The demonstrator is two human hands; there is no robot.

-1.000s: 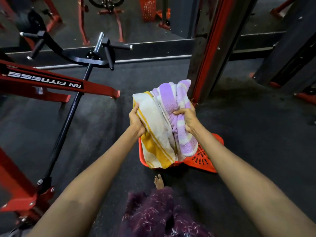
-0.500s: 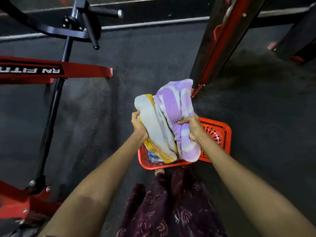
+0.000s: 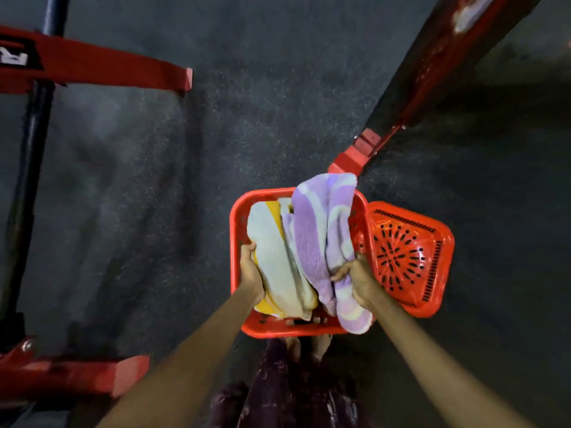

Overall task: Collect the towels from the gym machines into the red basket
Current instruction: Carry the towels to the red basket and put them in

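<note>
Towels held by both hands over red basket.

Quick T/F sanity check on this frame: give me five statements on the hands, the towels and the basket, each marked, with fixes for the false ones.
1. The left hand grips the white and yellow towel. True.
2. The right hand is empty. False: it grips the purple striped towel.
3. The red basket sits on the floor. True.
4. The basket's lid is shut over the towels. False: it lies open at the right.
5. Both towels lie on the floor beside the basket. False: both are held over the basket's opening.
</note>
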